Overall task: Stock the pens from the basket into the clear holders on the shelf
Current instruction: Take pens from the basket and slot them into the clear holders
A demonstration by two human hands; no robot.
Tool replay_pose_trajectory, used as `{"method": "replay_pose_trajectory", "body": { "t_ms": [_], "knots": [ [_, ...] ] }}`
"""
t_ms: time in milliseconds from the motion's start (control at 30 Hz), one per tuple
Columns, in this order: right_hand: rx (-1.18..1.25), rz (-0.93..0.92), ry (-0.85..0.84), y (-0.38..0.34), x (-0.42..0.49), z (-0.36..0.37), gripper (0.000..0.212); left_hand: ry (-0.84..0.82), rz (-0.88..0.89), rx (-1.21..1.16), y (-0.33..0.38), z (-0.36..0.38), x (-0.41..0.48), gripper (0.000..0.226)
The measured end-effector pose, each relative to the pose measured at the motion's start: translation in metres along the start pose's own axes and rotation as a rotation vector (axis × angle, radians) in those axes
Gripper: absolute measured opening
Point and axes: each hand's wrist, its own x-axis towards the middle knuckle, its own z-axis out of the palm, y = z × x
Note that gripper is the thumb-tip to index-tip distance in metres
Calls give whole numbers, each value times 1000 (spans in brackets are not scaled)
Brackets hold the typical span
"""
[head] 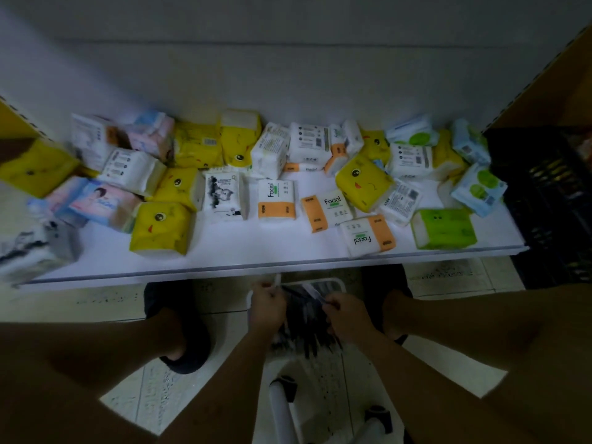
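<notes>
Closest in, below both wrists, the white basket handle (278, 408) runs down out of view, with black caps where it meets the frame. Both forearms reach forward from there into the basket (337, 281), a white one standing on the tiled floor (128, 398).

The left hand (267, 304) has its fingers curled round a pale pen (277, 279), whose tip sticks up past the knuckles toward the shelf. The right hand (345, 312), just beside it, has its fingers bent, and thumb and forefinger pinch the end of a slim pen (315, 293) that slants away from the fingertips toward the left hand. Motion blur softens both grips. Under and between the two hands lies the heap of dark pens (306, 325), filling the basket.

Outside each forearm is a foot in a dark slipper: the left slipper (181, 334) beyond the left wrist's outer side, the right slipper (397, 315) close to the right hand.

Past the fingertips, the white shelf (256, 269) edge crosses the whole view above the basket. On it lie jumbled tissue packs: a yellow pack (161, 227) ahead and left of the left hand, orange-banded Facial packs (276, 199) straight ahead, a green pack (443, 228) ahead and right of the right hand. Further right stands a black crate (551, 203).
</notes>
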Motion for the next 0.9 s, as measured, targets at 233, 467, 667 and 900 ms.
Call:
{"method": "replay_pose_trajectory", "body": {
  "t_ms": [233,467,667,900],
  "knots": [
    [56,-125,101,-47,-14,7,17,-42,228,-201,62,-38,-51,34],
    [130,-465,181,-134,-60,-6,24,97,403,-338,118,-98,-89,20],
    [284,-757,205,-217,-110,-23,23,78,553,-582,179,-157,-131,12],
    [377,-1050,187,-298,-177,-52,15,191,764,-599,242,-227,-197,15]
  ]
}}
